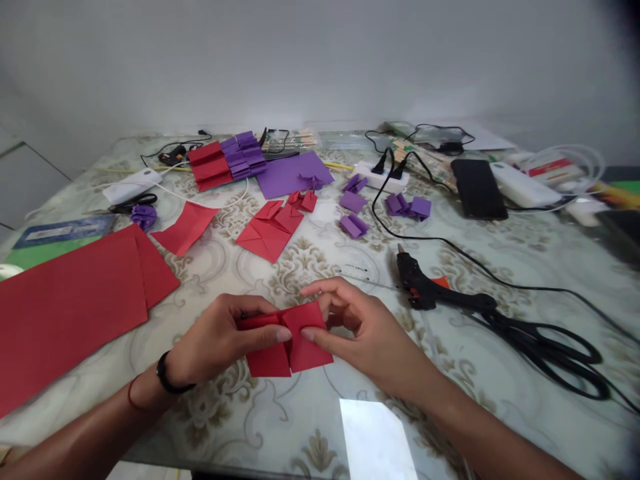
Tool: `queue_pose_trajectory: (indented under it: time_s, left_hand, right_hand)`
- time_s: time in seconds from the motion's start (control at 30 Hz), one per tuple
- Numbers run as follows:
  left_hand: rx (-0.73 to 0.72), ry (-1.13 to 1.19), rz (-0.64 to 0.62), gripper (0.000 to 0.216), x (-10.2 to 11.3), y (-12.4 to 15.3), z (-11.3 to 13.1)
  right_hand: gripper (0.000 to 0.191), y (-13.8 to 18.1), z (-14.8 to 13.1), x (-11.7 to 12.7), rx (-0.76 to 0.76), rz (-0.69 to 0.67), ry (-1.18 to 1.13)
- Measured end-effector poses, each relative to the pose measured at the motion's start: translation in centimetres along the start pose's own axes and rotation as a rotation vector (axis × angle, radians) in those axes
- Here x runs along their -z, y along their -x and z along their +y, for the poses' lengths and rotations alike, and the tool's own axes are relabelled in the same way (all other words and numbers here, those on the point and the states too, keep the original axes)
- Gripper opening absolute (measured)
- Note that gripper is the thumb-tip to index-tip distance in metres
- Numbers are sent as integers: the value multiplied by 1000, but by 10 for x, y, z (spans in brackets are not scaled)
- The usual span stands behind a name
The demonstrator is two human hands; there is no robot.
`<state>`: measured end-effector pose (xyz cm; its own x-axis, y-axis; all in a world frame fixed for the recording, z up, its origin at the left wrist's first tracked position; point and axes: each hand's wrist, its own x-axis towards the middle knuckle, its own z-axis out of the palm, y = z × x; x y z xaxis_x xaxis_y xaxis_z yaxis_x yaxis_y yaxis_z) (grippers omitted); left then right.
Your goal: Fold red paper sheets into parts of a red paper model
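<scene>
My left hand (220,337) and my right hand (357,327) both pinch a small folded red paper piece (293,343) just above the table near its front edge. The left thumb presses on the paper's centre fold; the right thumb and fingers grip its right edge. A black band is on my left wrist. Beyond the hands lie more folded red pieces (270,230) and a loose red square (186,227).
Large red sheets (75,300) lie at left. A black glue gun (425,287) and black scissors (555,347) lie at right, with a cable running back to a power strip (383,177). Purple folded pieces (407,205), a purple sheet (293,173), a phone (477,188) sit farther back.
</scene>
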<state>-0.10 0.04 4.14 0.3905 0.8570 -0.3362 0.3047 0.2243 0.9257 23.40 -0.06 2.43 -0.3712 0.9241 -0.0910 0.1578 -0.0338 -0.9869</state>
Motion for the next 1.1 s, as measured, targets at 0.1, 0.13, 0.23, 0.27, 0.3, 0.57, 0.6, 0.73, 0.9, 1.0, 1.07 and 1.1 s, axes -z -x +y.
queue_pose_trajectory:
  time_s: [0.1, 0.13, 0.23, 0.27, 0.3, 0.57, 0.6, 0.73, 0.9, 1.0, 1.07, 1.1]
  left_hand:
    - [23, -6, -30, 31, -1, 1, -3]
    - [27, -20, -24, 31, -1, 1, -4]
    - [21, -71, 33, 34, -4, 0, -7]
    - [18, -71, 44, 34, -5, 0, -7]
    - [14, -69, 45, 34, -5, 0, -7]
    - [-25, -287, -133, 50, -9, 1, -3]
    - [-32, -302, -127, 49, -9, 1, -4]
    - [-42, -325, -138, 48, -9, 1, -8]
    - [-54, -346, -159, 47, -9, 1, -7]
    - [-66, -369, -94, 48, -8, 1, -4]
    - [-67, -380, -66, 48, -8, 1, -2]
    - [-66, -381, -67, 49, -8, 1, -1]
  right_hand:
    - [32, 1, 0, 0, 15, 1, 20]
    - [32, 1, 0, -1, 24, 8, 24]
    - [24, 1, -2, -1, 29, 27, 17]
    - [17, 1, -2, -1, 23, 33, 12]
    - [12, 1, -3, -1, 14, 34, 10]
    - [20, 3, -7, -3, 73, -20, 138]
    - [18, 3, -7, -3, 72, -14, 143]
    - [16, 5, -6, -5, 139, 31, 178]
    - [16, 4, -6, -6, 118, 33, 161]
    - [19, 3, -6, -4, 26, -5, 177]
    - [26, 2, -5, -3, 30, -12, 247]
    - [30, 2, -5, -2, 41, -13, 279]
